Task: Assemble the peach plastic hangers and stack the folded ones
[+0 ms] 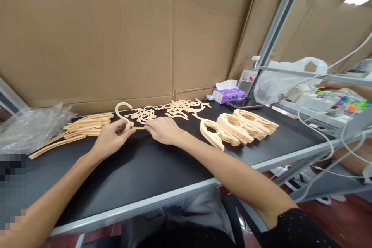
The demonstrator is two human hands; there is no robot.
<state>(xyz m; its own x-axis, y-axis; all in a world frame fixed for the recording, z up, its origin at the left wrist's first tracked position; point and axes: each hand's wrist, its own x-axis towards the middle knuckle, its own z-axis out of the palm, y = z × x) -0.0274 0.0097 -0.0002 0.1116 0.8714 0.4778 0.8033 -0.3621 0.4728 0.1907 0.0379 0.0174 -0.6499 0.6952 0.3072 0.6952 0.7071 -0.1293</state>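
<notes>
My left hand [109, 137] is closed around the lower end of a peach-coloured plastic hanger hook [117, 109], whose curved top sticks up above the fingers. A thin flat hanger arm [138, 128] runs from the hook's base into my right hand [164, 128], which pinches its other end. The fingers hide the joint in part. A pile of straight hanger arms [90, 126] lies left of my left hand. Behind both hands are loose curved hooks [145, 114] and a heap of small strips [186, 107]. Stacked folded hangers [232, 126] lie right of my right hand.
Crumpled clear plastic bags [35, 128] lie at the left. At the back right are a purple tissue pack [229, 95], a phone [244, 104], a bottle [249, 77] and a white bag [285, 79]. Cardboard [116, 38] walls the back. A grey frame edge [139, 209] bounds the black table.
</notes>
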